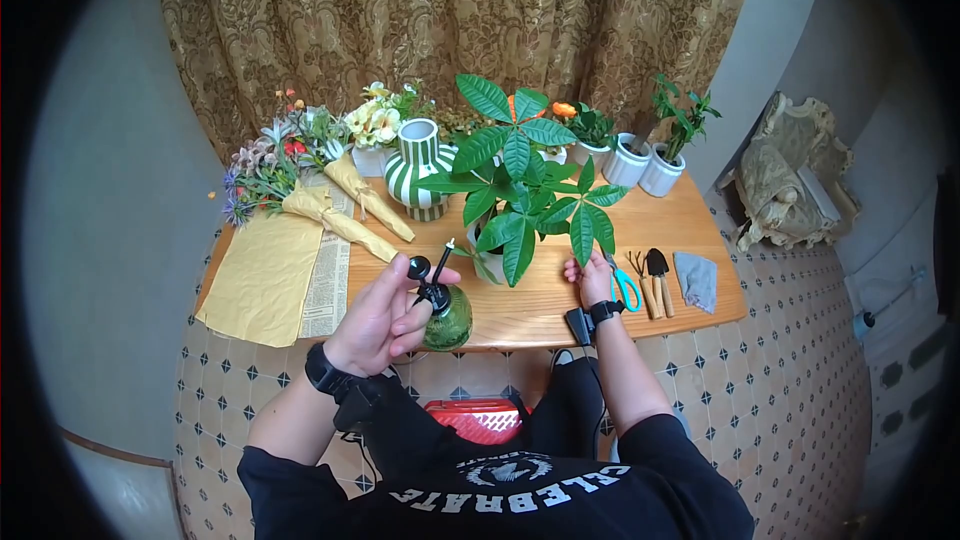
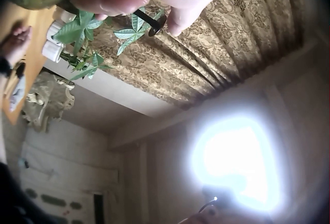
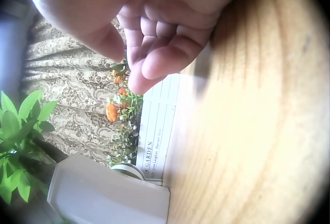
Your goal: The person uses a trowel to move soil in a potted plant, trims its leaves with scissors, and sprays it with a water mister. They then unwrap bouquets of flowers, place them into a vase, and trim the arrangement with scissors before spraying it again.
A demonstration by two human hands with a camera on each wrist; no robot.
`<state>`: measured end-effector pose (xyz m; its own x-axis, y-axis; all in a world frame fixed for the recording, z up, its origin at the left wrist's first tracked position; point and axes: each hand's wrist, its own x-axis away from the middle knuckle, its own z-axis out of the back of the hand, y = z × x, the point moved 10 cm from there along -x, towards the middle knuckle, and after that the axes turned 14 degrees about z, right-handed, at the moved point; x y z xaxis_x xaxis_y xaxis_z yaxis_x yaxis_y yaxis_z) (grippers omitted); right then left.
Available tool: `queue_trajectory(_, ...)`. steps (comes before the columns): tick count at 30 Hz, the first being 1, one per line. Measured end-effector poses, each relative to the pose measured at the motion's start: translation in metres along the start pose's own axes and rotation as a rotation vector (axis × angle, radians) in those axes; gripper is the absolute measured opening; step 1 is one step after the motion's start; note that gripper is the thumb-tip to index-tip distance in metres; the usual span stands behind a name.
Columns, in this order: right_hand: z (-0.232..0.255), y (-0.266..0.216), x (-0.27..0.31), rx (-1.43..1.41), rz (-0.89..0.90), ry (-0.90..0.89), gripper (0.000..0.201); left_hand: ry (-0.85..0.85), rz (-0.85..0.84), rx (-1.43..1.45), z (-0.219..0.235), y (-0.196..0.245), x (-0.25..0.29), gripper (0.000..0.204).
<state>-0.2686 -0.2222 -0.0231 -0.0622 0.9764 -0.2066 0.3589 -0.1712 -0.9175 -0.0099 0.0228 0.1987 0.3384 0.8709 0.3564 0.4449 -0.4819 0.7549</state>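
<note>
My left hand (image 1: 380, 318) grips a green glass spray bottle (image 1: 450, 325) by its black pump neck, in front of the table's front edge. In the left wrist view, the thumb is close to the black plunger knob (image 2: 157, 26), and the bottle's green body is cut off at the top left. A leafy green potted plant (image 1: 515, 155) stands beyond the bottle, its white pot (image 1: 490, 266) partly behind leaves. My right hand (image 1: 592, 278) rests by the table top right of that plant, fingers loosely curled and holding nothing, as the right wrist view shows.
Right of my right hand lie turquoise-handled scissors (image 1: 626, 290), a small rake (image 1: 641, 275), a trowel (image 1: 657, 270) and a grey cloth (image 1: 697, 280). A striped vase (image 1: 418, 175), wrapped bouquets (image 1: 350, 210) and brown paper (image 1: 262, 280) are at left. Potted plants (image 1: 662, 168) line the back.
</note>
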Motion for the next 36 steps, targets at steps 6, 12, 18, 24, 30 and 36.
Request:
queue_trajectory(6,-0.002,-0.002,0.000,-0.006,0.002,-0.009,0.013,0.009,0.115,-0.090,0.001,-0.021,-0.005,0.044)
queue_trajectory(12,-0.001,0.002,-0.002,-0.007,0.014,-0.024,0.013,-0.034,0.188,-0.171,-0.007,-0.044,-0.013,0.045)
queue_trajectory(18,0.000,0.002,-0.001,-0.002,0.009,-0.015,0.014,-0.114,0.200,-0.132,-0.015,-0.048,-0.014,0.049)
queue_trajectory(24,-0.002,-0.004,0.001,0.023,0.008,-0.014,0.015,-0.082,0.173,-0.153,-0.009,-0.047,-0.013,0.050)
queue_trajectory(30,-0.001,-0.004,0.001,0.026,0.006,0.003,0.016,-0.062,0.061,-0.053,0.005,-0.045,-0.007,0.051)
queue_trajectory(36,0.005,0.006,-0.003,0.019,0.013,-0.021,0.021,0.008,-0.080,0.102,0.028,-0.055,-0.003,0.051)
